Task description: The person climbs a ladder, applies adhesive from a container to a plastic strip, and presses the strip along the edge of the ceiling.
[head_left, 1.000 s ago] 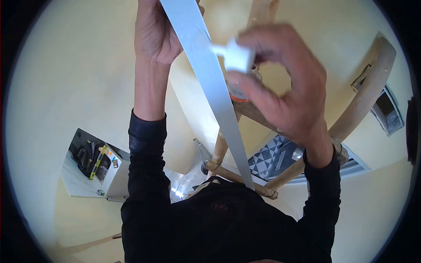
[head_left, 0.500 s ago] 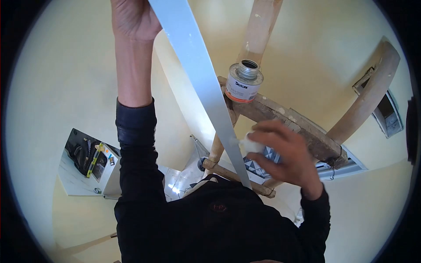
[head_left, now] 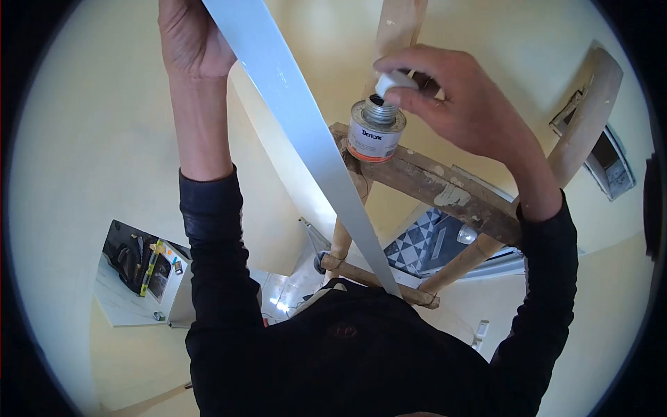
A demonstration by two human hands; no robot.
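My left hand (head_left: 198,45), at the upper left, grips the edge of a long pale flat strip (head_left: 281,87); its fingertips are hidden or cut off by the frame. The strip slants down to the front of my black top. Between the thumb and fingers of my right hand (head_left: 465,97) is a white cap (head_left: 394,83), tilted just above the open neck of a metal can (head_left: 376,132). The can carries a label reading "Dextone" with an orange lower band. It stands upright on a rough wooden beam (head_left: 434,182). Whatever lies beneath the cap is hidden.
Wooden poles (head_left: 399,31) support the beam, and another thick pole (head_left: 587,118) stands at the right near a wall opening (head_left: 611,167). Down at the left, a marble-topped counter (head_left: 128,299) bears a dark bag and a yellow level. Patterned tiles (head_left: 415,243) show below the beam.
My right hand has moved up, carrying the white cap from beside the strip to over the can's neck. My left hand and the strip have shifted slightly left in view.
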